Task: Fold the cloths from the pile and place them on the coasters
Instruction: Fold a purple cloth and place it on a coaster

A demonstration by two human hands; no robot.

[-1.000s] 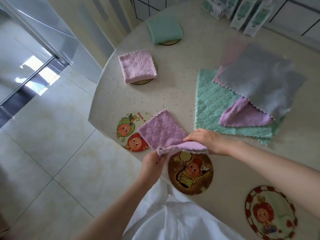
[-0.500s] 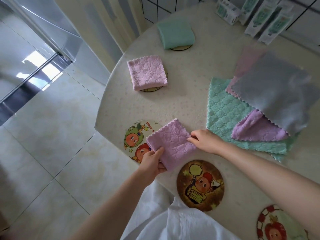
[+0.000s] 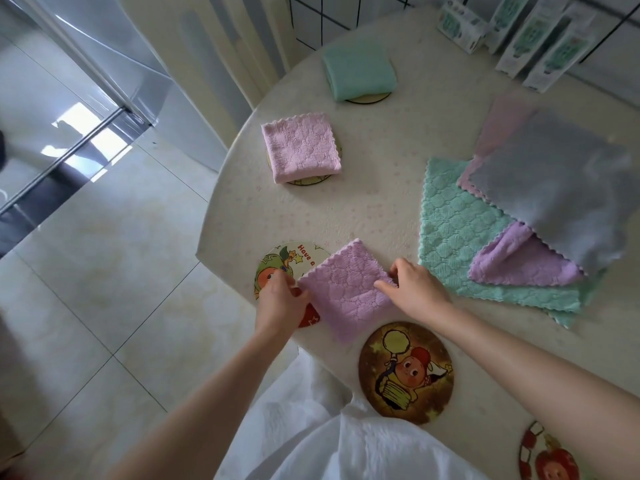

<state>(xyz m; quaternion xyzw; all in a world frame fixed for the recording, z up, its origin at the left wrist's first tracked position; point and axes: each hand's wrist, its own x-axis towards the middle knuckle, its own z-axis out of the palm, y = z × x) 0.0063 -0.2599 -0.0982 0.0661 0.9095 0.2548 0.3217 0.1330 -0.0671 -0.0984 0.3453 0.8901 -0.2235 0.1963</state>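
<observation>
The folded lilac cloth (image 3: 346, 289) lies flat on the table (image 3: 363, 216) near the front edge, a compact quilted square turned corner-on, with its left corner overlapping the green cartoon coaster (image 3: 284, 268) and its near corner just short of the brown cartoon coaster (image 3: 406, 373). The left hand (image 3: 281, 303) pinches the cloth's left corner between thumb and fingers; the right hand (image 3: 414, 289) has its fingers closed on the right corner. The material appears to be soft, light microfibre: it will sag and unfold if lifted by one point, so it is best gripped at two opposite corners or edges, clamping all layers together, and slid or carried low onto the coaster. It poses no breakage risk, and its plush surface should hold on the table rather than slip. Farther back, a pink folded cloth (image 3: 300, 147) and a mint folded cloth (image 3: 358, 70) each rest on a coaster. To the right lies the pile (image 3: 502, 230) of unfolded cloths, with grey uppermost. A red coaster (image 3: 550, 459) shows at the lower right, partly cut off. Cartons (image 3: 540, 39) stand at the table's rear.
</observation>
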